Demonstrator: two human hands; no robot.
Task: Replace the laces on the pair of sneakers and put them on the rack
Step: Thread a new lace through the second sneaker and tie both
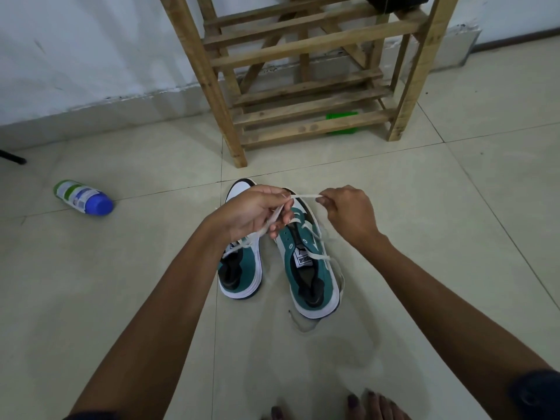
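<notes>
Two teal-and-white sneakers stand side by side on the tiled floor, toes pointing away from me: the left sneaker [241,268] and the right sneaker [312,274]. A white lace [304,196] runs taut between my hands above the shoes. My left hand [254,212] pinches one part of it, with the rest trailing down toward the left sneaker. My right hand [348,212] pinches the other end. Loose white lace also lies across the right sneaker [321,256]. The wooden rack [303,74] stands just beyond the shoes.
A white bottle with a blue cap [83,197] lies on the floor at the left. Something green [341,116] sits under the rack's lowest shelf. A dark object [394,1] rests on the rack's upper shelf. My toes [363,404] show at the bottom edge.
</notes>
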